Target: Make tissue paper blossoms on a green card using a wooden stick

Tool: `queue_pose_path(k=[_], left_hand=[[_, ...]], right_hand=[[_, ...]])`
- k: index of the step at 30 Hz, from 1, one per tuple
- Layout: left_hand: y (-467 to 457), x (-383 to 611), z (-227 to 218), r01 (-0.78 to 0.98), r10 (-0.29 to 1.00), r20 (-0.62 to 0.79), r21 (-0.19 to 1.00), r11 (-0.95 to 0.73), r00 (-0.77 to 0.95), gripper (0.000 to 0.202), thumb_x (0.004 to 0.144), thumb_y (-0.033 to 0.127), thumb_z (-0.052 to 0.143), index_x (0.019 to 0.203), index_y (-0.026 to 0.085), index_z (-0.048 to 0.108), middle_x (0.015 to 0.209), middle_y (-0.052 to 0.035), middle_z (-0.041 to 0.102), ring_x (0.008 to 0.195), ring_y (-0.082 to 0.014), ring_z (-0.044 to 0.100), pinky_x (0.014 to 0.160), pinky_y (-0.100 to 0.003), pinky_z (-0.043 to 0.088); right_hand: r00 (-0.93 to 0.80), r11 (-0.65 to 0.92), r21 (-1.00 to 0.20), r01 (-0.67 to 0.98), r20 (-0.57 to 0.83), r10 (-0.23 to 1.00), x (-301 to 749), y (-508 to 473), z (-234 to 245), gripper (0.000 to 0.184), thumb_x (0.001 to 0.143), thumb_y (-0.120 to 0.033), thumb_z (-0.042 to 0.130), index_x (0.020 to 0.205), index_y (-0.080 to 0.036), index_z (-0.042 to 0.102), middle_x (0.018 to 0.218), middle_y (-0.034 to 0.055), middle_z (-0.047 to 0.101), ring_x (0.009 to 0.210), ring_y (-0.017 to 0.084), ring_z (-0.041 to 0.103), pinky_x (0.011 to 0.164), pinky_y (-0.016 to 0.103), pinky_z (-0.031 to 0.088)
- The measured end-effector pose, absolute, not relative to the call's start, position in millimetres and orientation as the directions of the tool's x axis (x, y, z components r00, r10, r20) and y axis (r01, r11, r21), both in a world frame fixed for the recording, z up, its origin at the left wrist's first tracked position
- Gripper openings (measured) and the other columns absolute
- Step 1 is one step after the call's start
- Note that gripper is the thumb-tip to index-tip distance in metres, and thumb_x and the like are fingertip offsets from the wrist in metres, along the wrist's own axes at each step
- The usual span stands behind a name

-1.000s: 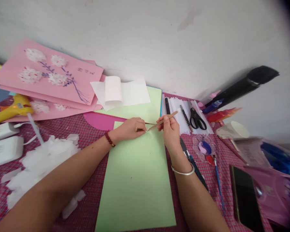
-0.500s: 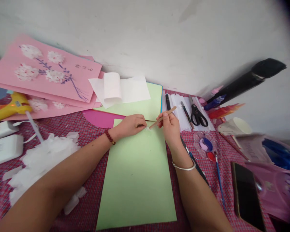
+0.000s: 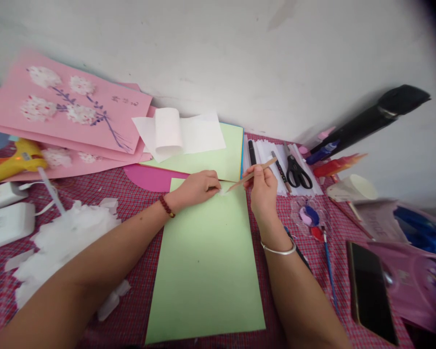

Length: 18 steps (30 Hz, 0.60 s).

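Observation:
A light green paper sheet (image 3: 205,257) lies lengthwise on the red checked tablecloth in front of me. My left hand (image 3: 196,186) rests at its far edge, fingers pinched on a small white tissue piece (image 3: 221,192). My right hand (image 3: 263,186) is closed around a thin wooden stick (image 3: 252,175), held like a pen, its tip touching the tissue piece.
Pink cards with tissue flowers (image 3: 70,109) lean at far left, beside a yellow glue gun (image 3: 12,162) and white tissue scraps (image 3: 65,237). Folded white paper (image 3: 178,133) lies on another green sheet. Scissors (image 3: 296,169), pens, paint palette (image 3: 308,218), brush, cup (image 3: 352,189) and phone (image 3: 370,288) crowd the right.
My right hand has drawn slightly to the right and away, stick tilted flatter with its tip still at the tissue. My left hand stays pinched in place.

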<state>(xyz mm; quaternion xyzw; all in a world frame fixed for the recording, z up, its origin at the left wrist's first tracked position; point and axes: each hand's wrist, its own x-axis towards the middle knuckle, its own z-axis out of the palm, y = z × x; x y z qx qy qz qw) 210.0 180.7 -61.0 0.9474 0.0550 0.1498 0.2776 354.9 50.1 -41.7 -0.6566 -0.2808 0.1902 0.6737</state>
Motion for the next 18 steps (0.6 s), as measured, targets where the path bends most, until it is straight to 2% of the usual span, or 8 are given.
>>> queue_pose_path(k=[4,10,18], left_hand=[[180.1,208.7,-58.4,0.018,0.202,0.257,0.577,-0.817,0.945,0.015,0.081,0.015,0.055,0.081,0.016,0.07,0.085,-0.0035,0.063,0.076,-0.0132,0.058,0.067,-0.023,0.043],[181.5,207.6,-57.6,-0.003,0.181,0.253,0.59,-0.808,0.95,0.016,0.078,0.011,0.055,0.08,0.016,0.07,0.085,-0.0034,0.062,0.077,-0.0133,0.058,0.067,-0.023,0.043],[183.6,209.2,-60.6,0.013,0.183,0.229,0.589,-0.808,0.956,0.015,0.084,0.016,0.054,0.081,0.017,0.069,0.086,-0.0035,0.062,0.079,-0.0137,0.058,0.07,-0.024,0.043]], right_hand=[[0.782,0.038,-0.989,0.14,0.134,0.609,355.8,46.5,-38.9,0.034,0.09,-0.048,0.05,0.073,-0.019,0.055,0.061,-0.0034,0.056,0.042,0.006,0.043,0.04,0.02,0.032],[0.768,-0.034,-0.981,0.193,0.13,0.627,349.8,48.8,-41.5,0.038,0.089,-0.053,0.049,0.078,-0.018,0.058,0.056,-0.003,0.056,0.043,0.008,0.048,0.041,0.02,0.037],[0.724,-0.017,-0.982,0.189,0.127,0.678,344.4,51.0,-42.5,0.039,0.088,-0.056,0.05,0.08,-0.019,0.058,0.066,0.0004,0.062,0.049,0.01,0.054,0.046,0.023,0.047]])
